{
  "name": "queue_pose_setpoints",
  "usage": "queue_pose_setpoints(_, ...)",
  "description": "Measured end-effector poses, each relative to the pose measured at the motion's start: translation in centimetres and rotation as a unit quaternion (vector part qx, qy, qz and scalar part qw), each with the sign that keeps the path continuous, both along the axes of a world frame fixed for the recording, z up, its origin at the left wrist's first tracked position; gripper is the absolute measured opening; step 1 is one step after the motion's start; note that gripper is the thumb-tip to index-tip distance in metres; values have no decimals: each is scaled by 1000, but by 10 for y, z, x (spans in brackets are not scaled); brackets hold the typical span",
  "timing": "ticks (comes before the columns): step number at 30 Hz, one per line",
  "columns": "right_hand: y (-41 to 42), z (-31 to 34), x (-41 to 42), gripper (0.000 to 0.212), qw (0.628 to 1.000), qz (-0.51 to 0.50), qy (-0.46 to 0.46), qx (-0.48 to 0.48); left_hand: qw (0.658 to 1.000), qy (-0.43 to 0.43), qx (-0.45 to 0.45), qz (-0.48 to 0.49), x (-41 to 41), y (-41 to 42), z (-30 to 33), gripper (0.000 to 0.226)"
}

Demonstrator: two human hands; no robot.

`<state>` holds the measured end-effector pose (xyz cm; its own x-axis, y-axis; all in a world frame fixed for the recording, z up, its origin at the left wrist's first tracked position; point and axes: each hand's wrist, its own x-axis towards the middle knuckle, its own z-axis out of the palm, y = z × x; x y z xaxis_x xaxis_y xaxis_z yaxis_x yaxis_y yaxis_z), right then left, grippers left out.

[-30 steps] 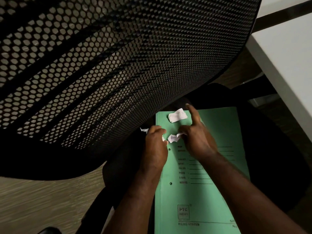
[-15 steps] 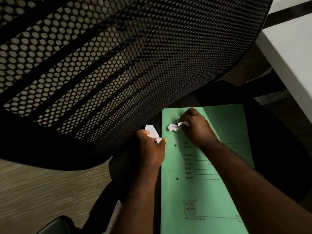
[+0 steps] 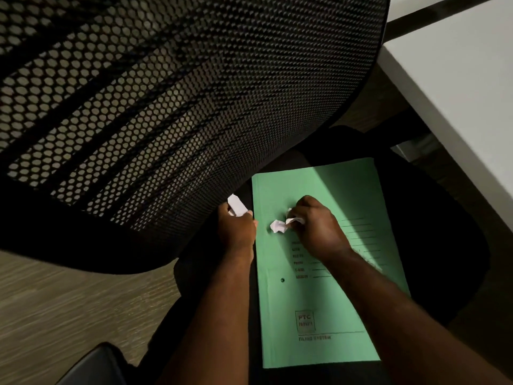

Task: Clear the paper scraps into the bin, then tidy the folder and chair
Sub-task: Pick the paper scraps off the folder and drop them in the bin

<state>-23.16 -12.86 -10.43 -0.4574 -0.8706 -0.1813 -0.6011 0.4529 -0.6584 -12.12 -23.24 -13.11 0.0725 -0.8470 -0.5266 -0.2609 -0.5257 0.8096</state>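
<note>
Crumpled white paper scrap (image 3: 278, 226) lay on the green folder (image 3: 319, 295), near its upper left corner. Right hand (image 3: 316, 226) rested on the folder, grip closed on a second scrap (image 3: 294, 219) just beside the first; whether the two scraps touched, cannot tell. Left hand (image 3: 236, 229) sat at the folder's left edge, grip closed around a flatter white scrap (image 3: 236, 204) that stuck up above the fist. Folder lay flat on the black chair seat (image 3: 433, 232). Mesh chair back (image 3: 172, 107) filled the upper left. White bench (image 3: 458, 93) stood at right; wood-pattern floor (image 3: 55, 307) at lower left.
</note>
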Motion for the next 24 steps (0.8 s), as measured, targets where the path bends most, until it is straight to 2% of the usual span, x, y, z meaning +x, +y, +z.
queue_pose_setpoints(3, 16, 3, 8, 6, 1000, -14, -1, 2, 999, -8, -24, 23, -3, 2, -5, 26)
queue_pose_setpoints(6, 37, 9, 18, 5, 999, -39, -5, 4, 997, 22, -5, 68, -6, 2, -5, 13)
queue_pose_setpoints(9, 59, 17, 28, 4, 998, -60, -1, -4, 995, 46, 24, 87, -7, 1, -2, 12)
queue_pose_setpoints(13, 88, 34, 43, 6, 988, -150, 25, -28, 999, 33, -11, 21, -1, 31, 24, 7)
queue_pose_setpoints(16, 113, 53, 58, 8, 972, -223, 42, -56, 992, -14, -81, -96, 8, 76, 54, 6)
queue_pose_setpoints(18, 132, 66, 67, 11, 960, -266, 51, -72, 967, -52, -148, -201, 13, 104, 73, 7)
queue_pose_setpoints(20, 154, 77, 76, 13, 948, -301, 62, -87, 927, -74, -224, -292, 17, 127, 92, 10)
queue_pose_setpoints(24, 206, 96, 92, 13, 934, -338, 83, -83, 839, -98, -356, -400, 21, 165, 128, 14)
